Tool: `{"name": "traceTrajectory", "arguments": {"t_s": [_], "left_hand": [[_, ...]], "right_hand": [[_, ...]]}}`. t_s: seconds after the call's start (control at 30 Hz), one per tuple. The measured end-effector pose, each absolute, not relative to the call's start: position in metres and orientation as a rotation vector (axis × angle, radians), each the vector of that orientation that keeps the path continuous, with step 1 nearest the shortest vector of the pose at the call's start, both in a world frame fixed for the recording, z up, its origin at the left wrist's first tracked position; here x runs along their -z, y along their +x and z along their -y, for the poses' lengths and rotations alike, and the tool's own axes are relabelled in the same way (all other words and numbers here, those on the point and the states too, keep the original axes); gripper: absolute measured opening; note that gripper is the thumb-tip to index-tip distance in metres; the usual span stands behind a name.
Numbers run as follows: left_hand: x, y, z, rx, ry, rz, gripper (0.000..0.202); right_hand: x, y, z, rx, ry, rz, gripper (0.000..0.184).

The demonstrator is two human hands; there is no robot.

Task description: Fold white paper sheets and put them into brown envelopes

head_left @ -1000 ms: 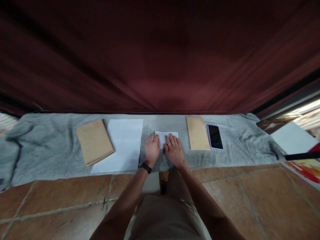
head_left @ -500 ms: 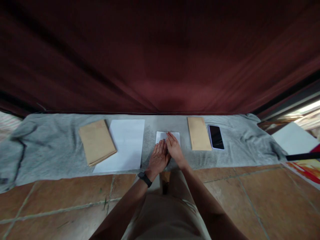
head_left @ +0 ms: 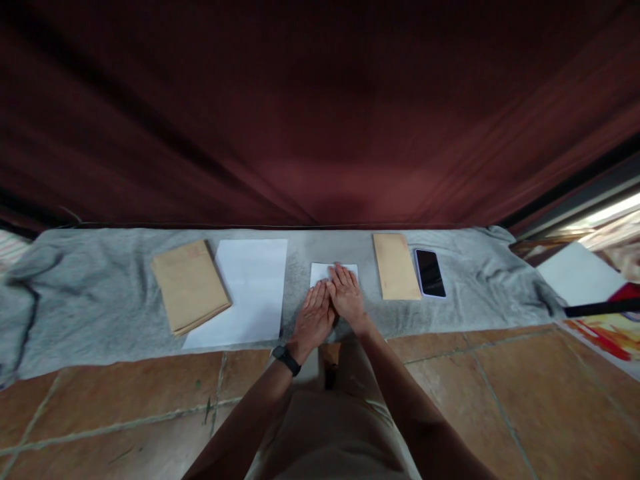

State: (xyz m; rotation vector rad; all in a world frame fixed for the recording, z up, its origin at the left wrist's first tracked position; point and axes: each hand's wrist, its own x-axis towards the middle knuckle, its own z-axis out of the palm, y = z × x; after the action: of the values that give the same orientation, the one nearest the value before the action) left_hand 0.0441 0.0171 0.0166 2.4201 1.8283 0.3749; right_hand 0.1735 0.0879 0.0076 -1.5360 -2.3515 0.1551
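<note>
A small white piece of folded paper [head_left: 320,271] lies on the grey cloth in front of me, its lower part covered by my hands. My left hand [head_left: 314,315] rests flat on its left side, fingers stretched out. On the right side my right hand [head_left: 346,293] lies flat too, its fingers a little spread. The two hands touch near the middle of the paper. To the left are large white sheets [head_left: 255,287], with a stack of brown envelopes [head_left: 191,285] partly over them. A single brown envelope [head_left: 397,267] lies to the right.
A phone [head_left: 431,273] with a dark screen lies right of the single envelope. The grey cloth [head_left: 110,293] covers a long narrow surface. A dark red curtain [head_left: 320,133] hangs behind it. Tiled floor [head_left: 460,387] is below, with a white sheet [head_left: 577,273] at far right.
My right hand's fingers have spread and flattened on the paper, where they were closer together before. My left hand stays in place. The view has shifted slightly.
</note>
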Motion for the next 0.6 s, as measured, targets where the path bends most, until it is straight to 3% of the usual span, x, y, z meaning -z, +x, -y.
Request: {"name": "traceTrajectory", "arguments": {"t_s": [0.6], "left_hand": [[-0.015, 0.046, -0.044, -0.452, 2.283, -2.008, 0.060]], "right_hand": [[0.004, 0.204, -0.077, -0.019, -1.649, 2.234, 0.056]]}}
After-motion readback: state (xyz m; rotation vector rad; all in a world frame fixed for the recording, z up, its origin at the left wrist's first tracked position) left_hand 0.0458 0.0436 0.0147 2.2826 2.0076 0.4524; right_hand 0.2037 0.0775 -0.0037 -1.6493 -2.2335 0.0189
